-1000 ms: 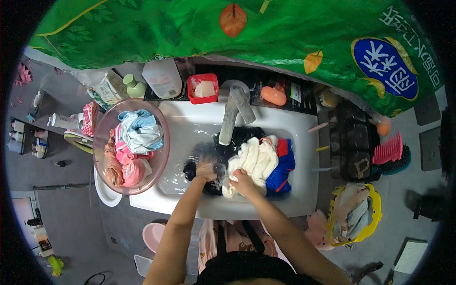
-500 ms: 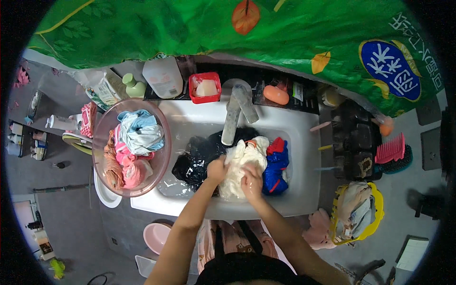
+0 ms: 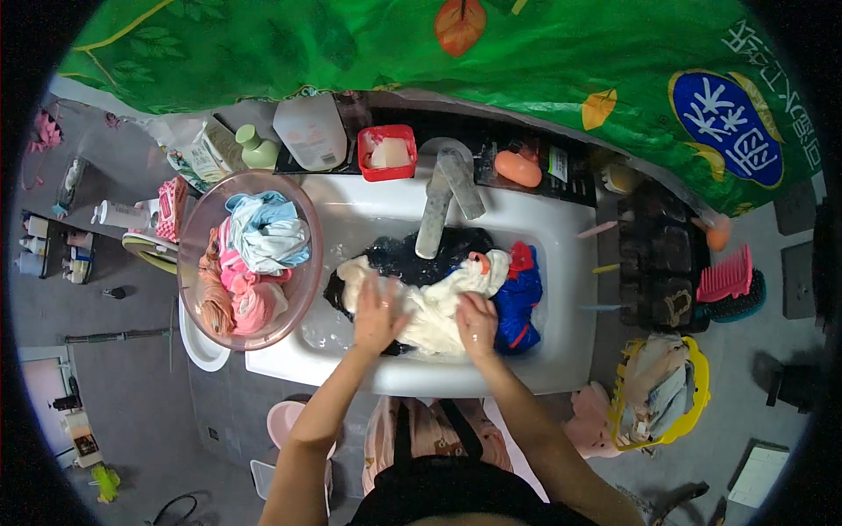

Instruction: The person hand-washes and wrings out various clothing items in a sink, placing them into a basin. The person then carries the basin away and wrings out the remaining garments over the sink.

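Note:
A wet cream garment (image 3: 434, 307) lies stretched across the white sink (image 3: 566, 237), in shallow water. My left hand (image 3: 379, 317) rests on its left part with fingers spread and a little blurred. Toward its right end, my right hand (image 3: 476, 324) has its fingers curled into the cloth. Beneath and behind it is a soaked black garment (image 3: 460, 243), partly covered. On the right, a blue garment with red parts (image 3: 517, 302) sits bunched against the cream cloth. The faucet (image 3: 434, 215) reaches over the middle of the sink.
A clear pink basin (image 3: 307, 302) of clothes stands on the sink's left side. Along the back are a green pump bottle (image 3: 254, 147), a white jug (image 3: 311, 131), a red soap box (image 3: 387, 171) and an orange soap-like bar (image 3: 517, 168). A yellow basket (image 3: 697, 394) is at right.
The cream garment went from a bunched heap to lying spread leftward over the black garment. My left hand moved left and its fingers opened out; my right hand shifted slightly right.

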`<state>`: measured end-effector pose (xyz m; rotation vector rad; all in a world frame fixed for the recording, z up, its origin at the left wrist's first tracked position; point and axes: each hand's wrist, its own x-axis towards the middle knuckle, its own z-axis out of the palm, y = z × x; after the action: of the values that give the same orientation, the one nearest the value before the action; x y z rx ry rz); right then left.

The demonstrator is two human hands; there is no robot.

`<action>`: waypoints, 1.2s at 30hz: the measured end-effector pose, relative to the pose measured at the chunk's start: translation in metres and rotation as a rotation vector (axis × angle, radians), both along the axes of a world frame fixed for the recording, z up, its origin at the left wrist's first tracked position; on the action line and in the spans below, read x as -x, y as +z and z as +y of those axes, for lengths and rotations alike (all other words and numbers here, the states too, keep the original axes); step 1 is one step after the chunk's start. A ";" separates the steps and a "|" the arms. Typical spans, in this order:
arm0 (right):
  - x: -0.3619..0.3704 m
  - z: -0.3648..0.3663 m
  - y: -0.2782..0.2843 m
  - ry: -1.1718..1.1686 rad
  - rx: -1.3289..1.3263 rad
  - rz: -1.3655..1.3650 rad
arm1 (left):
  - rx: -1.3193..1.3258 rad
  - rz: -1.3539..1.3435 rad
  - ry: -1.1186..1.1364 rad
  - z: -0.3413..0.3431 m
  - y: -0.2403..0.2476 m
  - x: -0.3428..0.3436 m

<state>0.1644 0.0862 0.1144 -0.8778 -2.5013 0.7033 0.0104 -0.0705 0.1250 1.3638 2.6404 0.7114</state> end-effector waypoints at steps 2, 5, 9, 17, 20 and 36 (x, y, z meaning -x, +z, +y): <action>0.006 -0.014 -0.013 0.100 -0.015 -0.268 | 0.225 0.001 -0.216 0.008 -0.016 -0.008; 0.003 -0.019 -0.050 0.150 -0.064 -0.448 | 0.436 -0.029 -0.252 0.021 -0.038 -0.009; 0.007 0.008 -0.095 0.170 0.110 -0.727 | 0.622 -0.070 -0.302 0.045 -0.088 -0.007; -0.019 0.024 -0.076 0.001 0.634 -0.074 | 0.598 -0.303 -0.202 0.072 -0.115 -0.020; -0.022 -0.010 -0.061 -0.243 0.249 0.077 | 0.178 -0.497 0.317 0.070 -0.088 -0.018; 0.031 -0.025 -0.014 0.104 2.086 0.795 | -0.548 -0.811 0.180 0.069 0.016 -0.108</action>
<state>0.1333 0.0615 0.1003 -0.5506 -0.3854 2.8658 0.1188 -0.0016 0.1411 0.6531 1.9722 1.6688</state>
